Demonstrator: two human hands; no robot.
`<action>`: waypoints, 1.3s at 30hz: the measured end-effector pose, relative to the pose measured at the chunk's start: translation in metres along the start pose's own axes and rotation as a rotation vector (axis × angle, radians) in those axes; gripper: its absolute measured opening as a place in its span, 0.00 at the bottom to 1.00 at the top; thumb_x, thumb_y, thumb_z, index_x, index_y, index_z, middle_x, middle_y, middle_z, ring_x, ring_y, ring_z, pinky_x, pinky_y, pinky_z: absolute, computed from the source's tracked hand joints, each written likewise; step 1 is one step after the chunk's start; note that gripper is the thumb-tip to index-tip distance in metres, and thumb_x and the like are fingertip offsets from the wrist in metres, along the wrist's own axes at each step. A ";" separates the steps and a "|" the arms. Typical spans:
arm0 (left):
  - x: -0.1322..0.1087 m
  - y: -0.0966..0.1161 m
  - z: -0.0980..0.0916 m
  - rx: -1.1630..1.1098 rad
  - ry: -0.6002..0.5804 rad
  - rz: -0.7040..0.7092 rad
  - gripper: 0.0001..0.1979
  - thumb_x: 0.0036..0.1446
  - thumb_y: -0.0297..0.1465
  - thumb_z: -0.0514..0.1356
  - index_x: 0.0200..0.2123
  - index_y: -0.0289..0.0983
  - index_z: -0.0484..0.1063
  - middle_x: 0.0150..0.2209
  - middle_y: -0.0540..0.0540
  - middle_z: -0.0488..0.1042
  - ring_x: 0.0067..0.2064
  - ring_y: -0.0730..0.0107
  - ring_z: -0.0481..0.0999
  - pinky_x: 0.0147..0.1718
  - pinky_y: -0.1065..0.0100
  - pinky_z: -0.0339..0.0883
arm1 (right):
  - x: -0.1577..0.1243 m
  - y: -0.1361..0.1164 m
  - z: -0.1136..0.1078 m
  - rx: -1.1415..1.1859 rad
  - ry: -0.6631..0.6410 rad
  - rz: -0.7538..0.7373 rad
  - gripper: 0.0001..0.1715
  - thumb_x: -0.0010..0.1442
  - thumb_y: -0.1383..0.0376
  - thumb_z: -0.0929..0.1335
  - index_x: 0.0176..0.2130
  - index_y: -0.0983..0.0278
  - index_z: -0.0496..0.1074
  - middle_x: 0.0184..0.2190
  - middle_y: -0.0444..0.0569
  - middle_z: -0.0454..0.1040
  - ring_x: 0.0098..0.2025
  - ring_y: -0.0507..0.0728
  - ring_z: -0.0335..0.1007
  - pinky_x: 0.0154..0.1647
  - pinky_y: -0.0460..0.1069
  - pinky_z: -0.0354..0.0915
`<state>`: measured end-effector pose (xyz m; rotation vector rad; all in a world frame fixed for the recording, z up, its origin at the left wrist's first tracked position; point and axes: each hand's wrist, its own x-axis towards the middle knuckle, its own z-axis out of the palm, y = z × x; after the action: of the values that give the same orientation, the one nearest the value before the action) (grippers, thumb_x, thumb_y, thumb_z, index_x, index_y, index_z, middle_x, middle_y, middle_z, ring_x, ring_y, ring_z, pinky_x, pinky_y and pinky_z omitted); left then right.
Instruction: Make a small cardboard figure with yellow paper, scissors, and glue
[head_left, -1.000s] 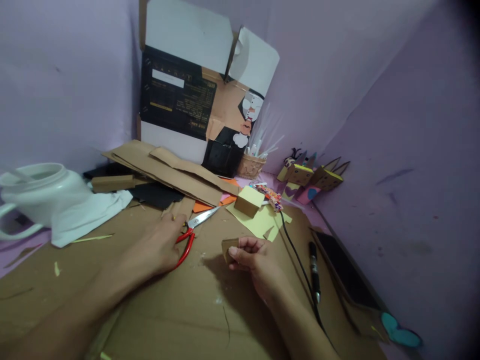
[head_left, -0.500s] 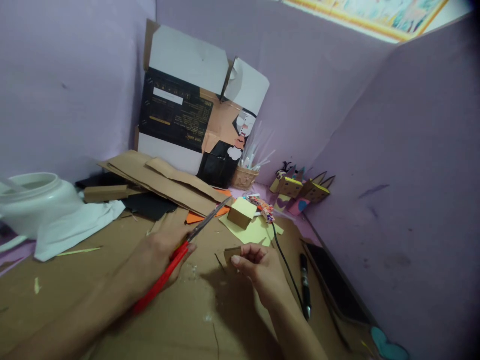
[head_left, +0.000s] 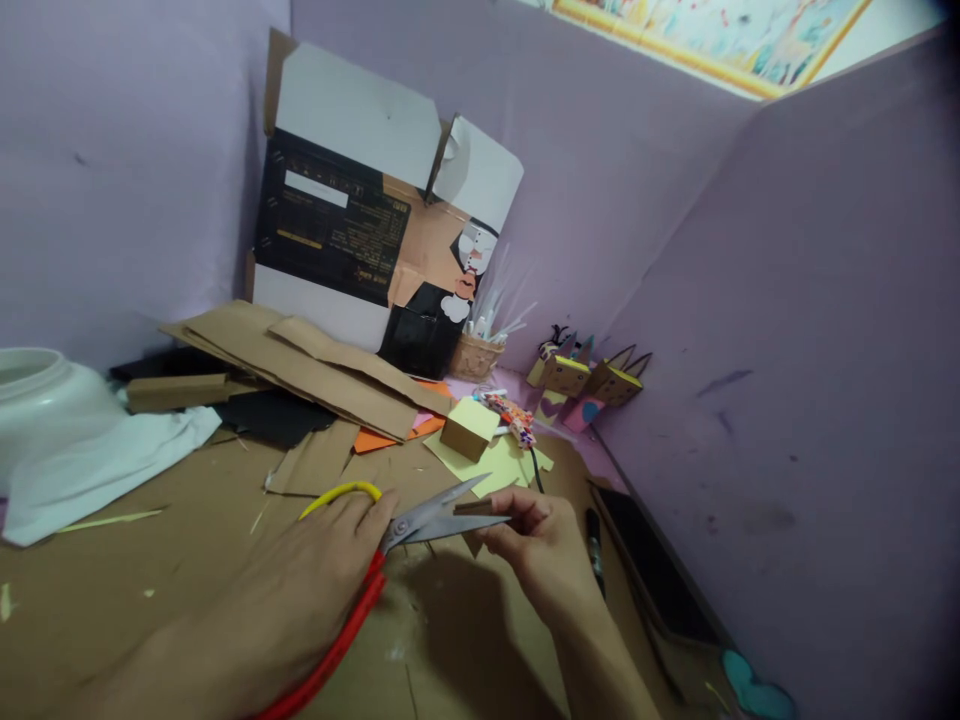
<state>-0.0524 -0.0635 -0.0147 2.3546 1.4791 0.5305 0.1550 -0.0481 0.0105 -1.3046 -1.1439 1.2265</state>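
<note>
My left hand is closed round the red and yellow handles of a pair of scissors. The steel blades are parted and point right. My right hand pinches a small brown cardboard piece and holds it between the blades. Both hands hover just above a large brown cardboard sheet that covers the work surface.
A small yellow-topped box sits on yellow paper behind the hands. A black pen and a cable lie to the right. Cardboard strips, a printed flattened carton, a white jar and cloth stand at the back and left. Purple walls enclose the corner.
My left hand picked the scissors up from the cardboard sheet, lifted them and opened the blades. The right hand brought the cardboard piece up between the blades.
</note>
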 end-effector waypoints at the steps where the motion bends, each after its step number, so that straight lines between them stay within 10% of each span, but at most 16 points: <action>1: 0.001 0.000 0.000 0.052 -0.033 0.014 0.24 0.54 0.26 0.47 0.55 0.42 0.62 0.49 0.38 0.70 0.46 0.51 0.70 0.42 0.52 0.65 | -0.001 0.000 0.001 -0.003 -0.006 -0.008 0.03 0.33 0.73 0.70 0.16 0.67 0.73 0.13 0.44 0.70 0.17 0.47 0.59 0.19 0.43 0.53; 39: 0.007 0.003 -0.005 0.225 -0.119 0.010 0.26 0.55 0.25 0.45 0.58 0.40 0.57 0.50 0.38 0.69 0.48 0.52 0.70 0.42 0.52 0.66 | -0.007 0.010 0.004 -0.183 0.010 -0.152 0.02 0.40 0.70 0.68 0.20 0.66 0.73 0.16 0.44 0.69 0.20 0.49 0.59 0.20 0.44 0.55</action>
<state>-0.0494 -0.0581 -0.0077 2.5135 1.5440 0.2315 0.1511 -0.0561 0.0014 -1.3296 -1.3473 1.0221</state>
